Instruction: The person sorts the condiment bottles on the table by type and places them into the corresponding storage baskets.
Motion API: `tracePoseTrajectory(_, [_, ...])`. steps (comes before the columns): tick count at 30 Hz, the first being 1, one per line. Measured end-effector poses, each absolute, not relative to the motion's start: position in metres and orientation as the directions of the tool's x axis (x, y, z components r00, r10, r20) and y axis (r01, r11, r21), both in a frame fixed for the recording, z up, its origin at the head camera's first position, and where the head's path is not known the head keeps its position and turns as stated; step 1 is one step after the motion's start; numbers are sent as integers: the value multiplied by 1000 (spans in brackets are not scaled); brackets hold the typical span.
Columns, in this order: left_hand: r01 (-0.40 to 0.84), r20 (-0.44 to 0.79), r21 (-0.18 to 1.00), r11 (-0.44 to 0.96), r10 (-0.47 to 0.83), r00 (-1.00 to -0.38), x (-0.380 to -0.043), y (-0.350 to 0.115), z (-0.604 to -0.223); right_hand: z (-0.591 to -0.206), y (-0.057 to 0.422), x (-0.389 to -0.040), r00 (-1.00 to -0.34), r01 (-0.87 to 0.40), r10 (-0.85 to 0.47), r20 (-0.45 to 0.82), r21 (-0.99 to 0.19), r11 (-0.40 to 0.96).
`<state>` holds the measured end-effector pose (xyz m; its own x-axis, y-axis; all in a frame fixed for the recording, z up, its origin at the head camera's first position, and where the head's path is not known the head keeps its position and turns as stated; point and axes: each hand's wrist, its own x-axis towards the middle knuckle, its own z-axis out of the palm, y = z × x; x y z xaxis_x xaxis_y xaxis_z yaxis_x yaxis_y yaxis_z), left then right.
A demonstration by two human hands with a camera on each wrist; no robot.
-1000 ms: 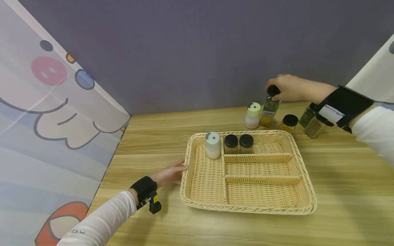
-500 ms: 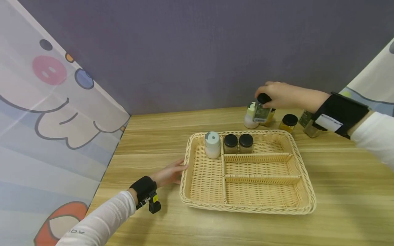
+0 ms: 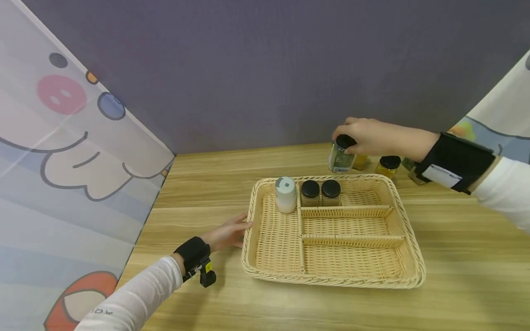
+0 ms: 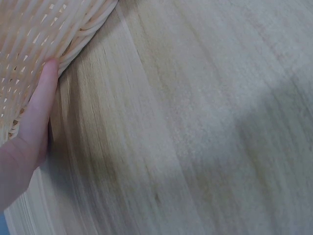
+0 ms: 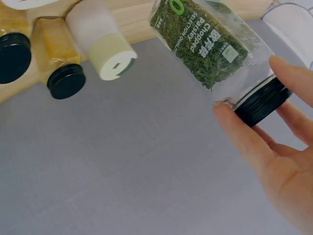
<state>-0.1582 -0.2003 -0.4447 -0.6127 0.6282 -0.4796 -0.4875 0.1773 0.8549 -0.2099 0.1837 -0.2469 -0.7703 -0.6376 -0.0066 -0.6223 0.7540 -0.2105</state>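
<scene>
By the black lid, my right hand (image 3: 370,135) pinches a clear jar of chopped parsley (image 5: 205,44), held upright behind the basket in the head view. The label and green flakes show in the right wrist view. My left hand (image 3: 225,235) rests against the left outer side of the wicker basket (image 3: 331,280), its fingers nearly straight; in the left wrist view a finger (image 4: 43,98) lies along the woven wall. A white shaker (image 3: 285,198) stands in the left compartment, and two black-lidded jars (image 3: 310,194) stand in the back one.
Behind the basket are a yellow jar (image 3: 387,168), another yellow jar (image 5: 58,54) and a white shaker with a pale green top (image 5: 100,39). Further right, partly hidden jars (image 3: 417,177) lie near the right wrist. A grey wall (image 3: 265,82) rises behind the table.
My right hand has carried the parsley jar left and down, from in front of the yellow jar to in front of the pale-green-topped shaker. The left hand and basket stay put.
</scene>
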Motion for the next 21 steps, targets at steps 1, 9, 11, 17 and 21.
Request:
tracePoseTrajectory(1, [-488, -479, 855, 176, 628, -613, -158, -200, -445, -247, 183, -208, -767, -626, -641, -4, -211, 751])
tracePoseTrajectory(9, [-491, -476, 855, 168, 631, -613, -157, -201, -445, -246, 172, -197, -741, -656, -672, 3, -216, 723])
tracePoseTrajectory(11, [-488, -474, 856, 169, 633, -612, -158, -201, -445, -246, 170, -194, -735, -662, -678, 2, -221, 716])
tracePoseTrajectory(17, [-488, -472, 857, 168, 637, -610, -158, -201, -445, -248, 164, -185, -701, -697, -713, 13, -226, 681])
tracePoseTrajectory(21, [-490, -472, 856, 165, 638, -609, -157, -201, -446, -250, 161, -180, -681, -717, -732, 29, -231, 657])
